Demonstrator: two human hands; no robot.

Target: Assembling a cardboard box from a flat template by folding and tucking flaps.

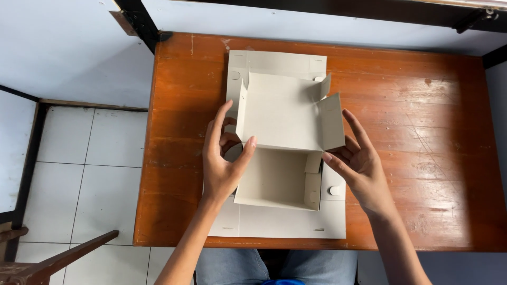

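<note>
A grey cardboard box (280, 153), partly folded up, sits in the middle of the wooden table (422, 132). Its lid panel is raised with side flaps sticking out, and the tray part below stands open. My left hand (222, 158) grips the box's left wall, thumb on the corner of the lid. My right hand (359, 163) touches the right side flap and wall with spread fingers. Under the box lies a flat cardboard sheet (274, 224) of the same grey.
The table's near edge runs just above my lap. White floor tiles (90, 169) show to the left, with a wooden chair part (53, 258) at the lower left. White wall panels and a dark frame (137, 21) lie beyond the table.
</note>
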